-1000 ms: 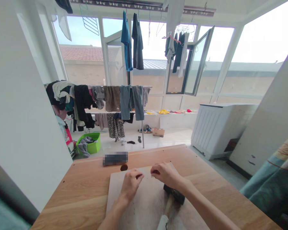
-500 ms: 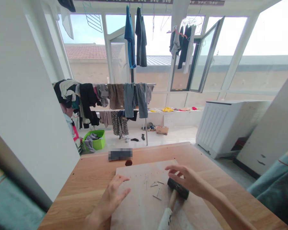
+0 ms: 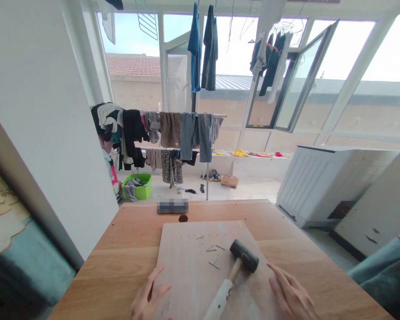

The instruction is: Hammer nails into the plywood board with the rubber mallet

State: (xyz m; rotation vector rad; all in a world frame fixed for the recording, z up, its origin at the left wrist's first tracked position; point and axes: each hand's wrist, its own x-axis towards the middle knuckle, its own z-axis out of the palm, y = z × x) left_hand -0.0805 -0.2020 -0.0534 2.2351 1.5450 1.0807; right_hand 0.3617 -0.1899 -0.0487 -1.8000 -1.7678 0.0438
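My left hand (image 3: 149, 295) is at the left edge of a pale wooden board (image 3: 176, 258), its fingers apart and holding nothing. At the board's right edge lies my right hand (image 3: 291, 291), fingers stretched out, with nothing in it. A hammer (image 3: 244, 255) with a black head and a white-wrapped handle rests on the board between the hands, nearer the right one. Several loose nails (image 3: 214, 265) are scattered left of the hammer head. A row of small dark marks runs along the board's far side.
The board lies on a wooden table (image 3: 120, 249). Near its far edge are a blurred dark object (image 3: 172, 206) and a round brown piece (image 3: 183, 218). Beyond stand a laundry rack (image 3: 207, 182), a green basket (image 3: 143, 191) and a white cabinet-like unit (image 3: 300, 182).
My right hand has moved from above the hammer head down to the board's right edge. My left hand has drawn back toward me. The whole view has shifted slightly.
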